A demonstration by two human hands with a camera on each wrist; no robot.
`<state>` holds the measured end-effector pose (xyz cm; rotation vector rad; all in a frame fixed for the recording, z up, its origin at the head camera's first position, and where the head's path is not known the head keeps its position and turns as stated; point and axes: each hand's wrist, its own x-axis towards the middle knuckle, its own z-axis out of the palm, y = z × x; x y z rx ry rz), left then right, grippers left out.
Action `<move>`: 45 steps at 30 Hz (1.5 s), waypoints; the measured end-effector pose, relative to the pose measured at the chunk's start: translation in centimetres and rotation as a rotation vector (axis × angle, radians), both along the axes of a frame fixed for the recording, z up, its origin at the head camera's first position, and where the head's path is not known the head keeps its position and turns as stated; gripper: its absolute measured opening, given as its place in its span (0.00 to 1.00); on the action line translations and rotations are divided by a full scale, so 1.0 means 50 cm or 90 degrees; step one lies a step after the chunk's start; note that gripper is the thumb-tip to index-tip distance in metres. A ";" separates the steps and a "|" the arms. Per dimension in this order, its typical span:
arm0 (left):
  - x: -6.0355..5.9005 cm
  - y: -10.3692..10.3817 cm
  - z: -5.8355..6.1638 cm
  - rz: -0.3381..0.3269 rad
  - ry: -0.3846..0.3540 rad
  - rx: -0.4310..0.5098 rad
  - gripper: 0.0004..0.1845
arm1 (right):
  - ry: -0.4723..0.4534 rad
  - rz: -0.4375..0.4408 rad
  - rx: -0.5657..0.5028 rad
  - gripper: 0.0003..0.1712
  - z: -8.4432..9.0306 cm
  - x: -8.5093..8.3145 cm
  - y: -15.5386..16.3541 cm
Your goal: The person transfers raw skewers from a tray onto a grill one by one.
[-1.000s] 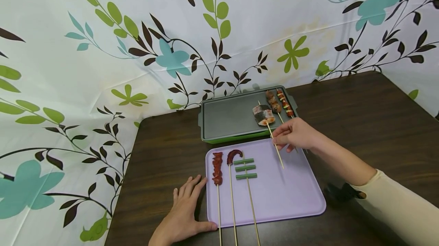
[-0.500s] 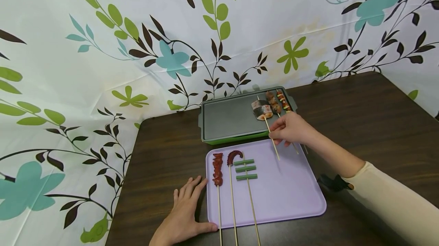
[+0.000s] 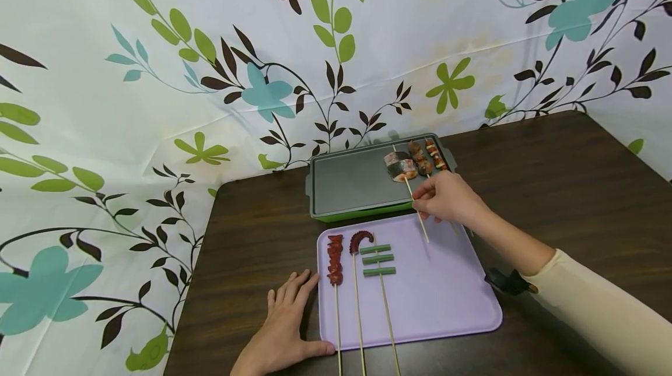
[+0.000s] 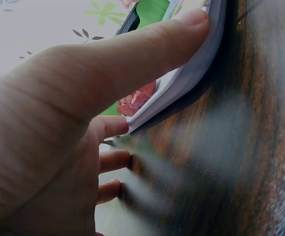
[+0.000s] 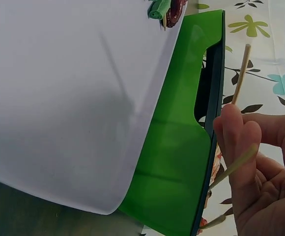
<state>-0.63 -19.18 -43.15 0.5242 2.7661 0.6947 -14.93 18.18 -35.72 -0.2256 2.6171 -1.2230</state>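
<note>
The right hand (image 3: 447, 198) pinches the fish skewer (image 3: 411, 192) over the grill (image 3: 346, 181); lower it flat beside the others. The left hand (image 3: 283, 329), fingers relaxed, steadies the tray (image 3: 451, 300).

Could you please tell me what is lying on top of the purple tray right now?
On the purple tray lie three skewers: a red sausage skewer, an octopus skewer and a green bean skewer. The fish skewer's stick, pinched by the right hand, reaches over its far edge.

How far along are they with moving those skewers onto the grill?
Two skewers already lie on the grill. The right hand pinches the stick of the fish skewer, whose food end is over the grill. Three skewers remain on the purple tray, which the left hand rests against.
</note>
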 end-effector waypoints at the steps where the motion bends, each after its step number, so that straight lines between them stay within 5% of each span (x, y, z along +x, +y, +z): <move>1: 0.000 0.000 0.000 -0.001 -0.001 0.001 0.65 | 0.003 -0.001 0.003 0.08 0.000 0.001 0.000; 22: 0.000 0.002 -0.001 0.002 -0.005 0.000 0.66 | 0.029 -0.011 -0.005 0.10 -0.002 0.036 0.011; 32: -0.003 0.001 -0.009 0.005 -0.007 0.003 0.66 | 0.035 -0.006 -0.048 0.09 0.010 0.110 -0.003; 45: -0.003 0.001 -0.013 0.005 -0.008 -0.003 0.66 | 0.016 0.127 -0.103 0.08 -0.026 0.219 -0.064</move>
